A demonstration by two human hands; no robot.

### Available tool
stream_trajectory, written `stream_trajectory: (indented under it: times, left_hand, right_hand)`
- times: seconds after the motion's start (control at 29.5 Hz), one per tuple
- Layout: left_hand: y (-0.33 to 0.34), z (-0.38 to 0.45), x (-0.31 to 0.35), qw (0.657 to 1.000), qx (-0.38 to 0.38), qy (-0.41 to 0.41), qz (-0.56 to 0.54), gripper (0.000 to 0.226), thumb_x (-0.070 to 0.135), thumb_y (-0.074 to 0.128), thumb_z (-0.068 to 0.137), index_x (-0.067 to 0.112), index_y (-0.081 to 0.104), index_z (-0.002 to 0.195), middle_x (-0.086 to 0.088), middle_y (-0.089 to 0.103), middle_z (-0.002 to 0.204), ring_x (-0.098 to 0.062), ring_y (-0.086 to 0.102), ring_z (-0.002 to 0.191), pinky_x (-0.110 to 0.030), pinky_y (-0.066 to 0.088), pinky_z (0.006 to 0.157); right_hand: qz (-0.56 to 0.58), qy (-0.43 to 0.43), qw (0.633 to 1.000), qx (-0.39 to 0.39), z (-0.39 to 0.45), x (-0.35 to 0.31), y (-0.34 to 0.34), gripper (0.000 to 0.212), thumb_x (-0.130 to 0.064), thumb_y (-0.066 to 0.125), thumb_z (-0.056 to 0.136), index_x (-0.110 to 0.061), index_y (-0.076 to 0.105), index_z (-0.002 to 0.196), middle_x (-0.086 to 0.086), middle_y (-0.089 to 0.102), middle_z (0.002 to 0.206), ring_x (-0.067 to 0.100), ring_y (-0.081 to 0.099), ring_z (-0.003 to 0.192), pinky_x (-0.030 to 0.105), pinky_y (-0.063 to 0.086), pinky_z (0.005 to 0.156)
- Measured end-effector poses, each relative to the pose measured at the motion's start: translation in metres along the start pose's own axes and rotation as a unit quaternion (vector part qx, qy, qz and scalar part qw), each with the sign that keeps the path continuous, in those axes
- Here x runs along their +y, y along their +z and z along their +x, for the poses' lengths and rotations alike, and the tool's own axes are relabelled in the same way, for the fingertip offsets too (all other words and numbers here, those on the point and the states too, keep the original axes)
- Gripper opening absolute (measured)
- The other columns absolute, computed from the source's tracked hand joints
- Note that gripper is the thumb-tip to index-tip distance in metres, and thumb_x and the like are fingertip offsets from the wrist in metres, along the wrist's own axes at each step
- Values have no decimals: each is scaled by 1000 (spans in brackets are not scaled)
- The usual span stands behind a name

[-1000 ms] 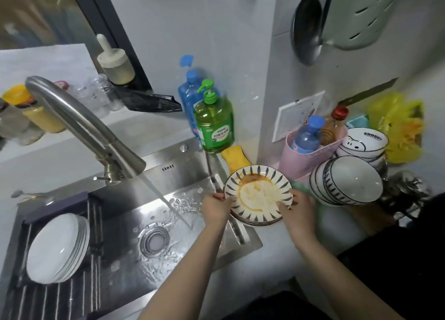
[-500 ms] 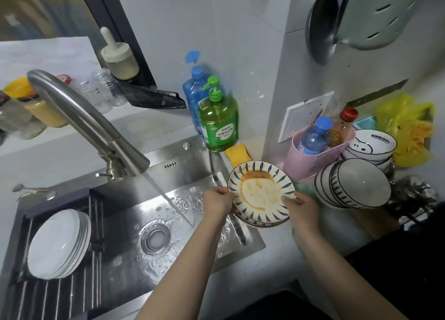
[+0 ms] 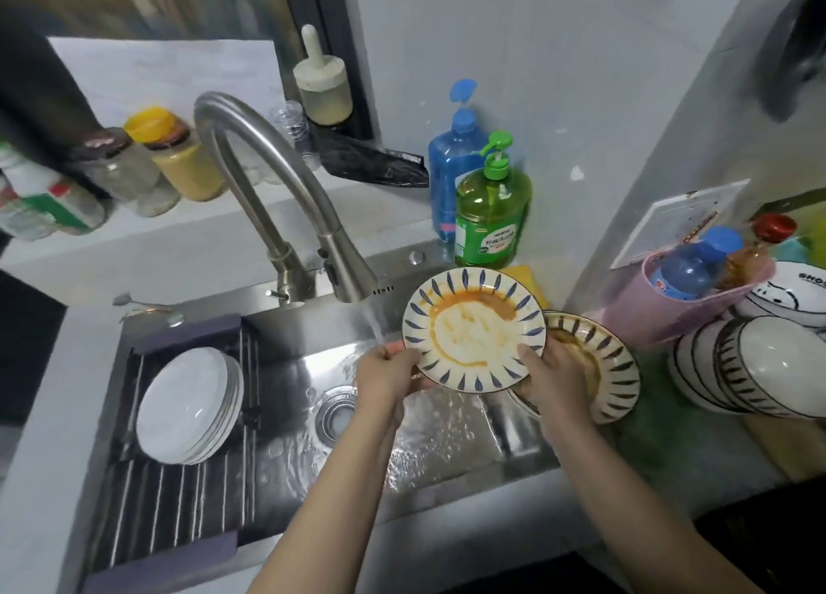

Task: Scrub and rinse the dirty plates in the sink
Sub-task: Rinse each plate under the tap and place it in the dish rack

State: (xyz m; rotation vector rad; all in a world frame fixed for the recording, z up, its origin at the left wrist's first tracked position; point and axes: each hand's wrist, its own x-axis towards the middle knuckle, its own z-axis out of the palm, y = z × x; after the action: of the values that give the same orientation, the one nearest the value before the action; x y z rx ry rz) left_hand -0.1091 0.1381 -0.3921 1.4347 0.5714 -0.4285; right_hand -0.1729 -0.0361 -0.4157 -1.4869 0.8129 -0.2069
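grey tiled walls are closing round a steel sink (image 3: pixel 286 495) set into a pale table (image 3: pixel 697 455), and a tall tap (image 3: pixel 286 200) is pouring a slanted stream of water (image 3: pixel 373 321) into the basin. both hands are holding one dirty plate (image 3: pixel 474 330), blue-dashed at the rim and smeared orange across the middle, tilted up above the right end of the sink. the left hand (image 3: pixel 386 376) is gripping its left edge, fingers curled under and thumb on the rim; the right hand (image 3: pixel 552 376) is gripping the lower right edge, thumb lying on the plate's face. the stream is passing just beside the plate's left rim, not yet falling on the sauce.

a second dirty plate (image 3: pixel 601 365) is waiting on the table at the sink's right edge, partly under the right hand. clean white plates (image 3: pixel 190 403) are leaning in a rack (image 3: pixel 147 517) at the left end, and a green soap bottle (image 3: pixel 491 211) is standing behind.

the likely trouble is the grip: wet, greasy glaze is going to be slippery, and a slip over the steel basin could chip the plate. water striking the tilted face may also be splashing sauce outward toward the clean stack of bowls (image 3: pixel 751 370) at right.
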Motion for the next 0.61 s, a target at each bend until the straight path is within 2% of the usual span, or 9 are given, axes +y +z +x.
stream_trajectory:
  times: [0.03, 0.14, 0.27, 0.37, 0.44, 0.51, 0.54, 0.61]
  left_hand:
    - [-7, 2, 1, 1000, 1, -1, -3, 10, -8, 58, 85, -3, 59, 94, -15, 64, 81, -22, 62, 63, -27, 55, 45]
    - [-40, 10, 6, 1000, 8, 5, -8, 13, -6, 58, 87, -3, 60, 99, -15, 65, 85, -21, 63, 66, -24, 54, 46]
    - [-78, 28, 10, 1000, 11, -18, -22, 8, -2, 55, 89, 6, 55, 88, -10, 64, 78, -18, 63, 60, -22, 50, 43]
    - [-99, 42, 10, 997, -31, -57, -31, 9, 6, 51, 92, 8, 60, 93, -4, 68, 70, -15, 65, 55, -24, 51, 44]
    - [-114, 54, 12, 991, -67, -96, -61, 21, 22, 49, 96, 11, 64, 104, -7, 73, 86, -20, 70, 71, -32, 59, 55]
    - [-124, 67, 13, 989, -87, -109, -56, 32, 37, 49, 98, 13, 66, 110, -9, 73, 101, -24, 70, 87, -37, 59, 69]
    - [-124, 68, 14, 991, -81, -99, -40, 34, 40, 47, 98, 14, 66, 110, -7, 73, 99, -22, 70, 87, -35, 59, 69]
    - [-123, 75, 12, 996, -55, -67, 10, 31, 37, 41, 102, 19, 66, 101, -2, 71, 83, -13, 67, 72, -26, 54, 61]
  right_hand:
    - [27, 18, 999, -17, -1, 0, 7, 26, -13, 58, 93, -20, 63, 117, -3, 68, 104, 21, 65, 98, 42, 57, 78]
    - [85, 65, 992, -68, -9, 1, 38, 23, -11, 57, 94, -20, 62, 114, 7, 68, 108, 26, 66, 96, 34, 56, 62]
    - [99, 109, 984, -100, -15, 7, 78, 26, -7, 56, 93, -10, 61, 118, 10, 69, 103, 24, 67, 82, 30, 58, 57]
    - [101, 144, 977, -121, -18, 13, 96, 14, -3, 56, 92, -11, 63, 102, 9, 68, 93, 23, 66, 76, 26, 56, 50]
    - [81, 164, 975, -129, -15, 21, 108, 13, -3, 57, 91, -13, 63, 97, 10, 69, 91, 25, 66, 76, 30, 57, 54]
    - [65, 184, 970, -142, -14, 29, 114, 16, -5, 57, 92, -11, 63, 106, 13, 70, 95, 26, 68, 76, 36, 57, 63]
    - [59, 190, 968, -154, -15, 30, 115, 19, -6, 57, 92, -9, 62, 110, 13, 70, 96, 25, 69, 75, 36, 57, 64]
    - [39, 202, 966, -158, -13, 37, 122, 20, -8, 54, 94, -6, 61, 114, 11, 70, 93, 21, 70, 71, 35, 58, 63]
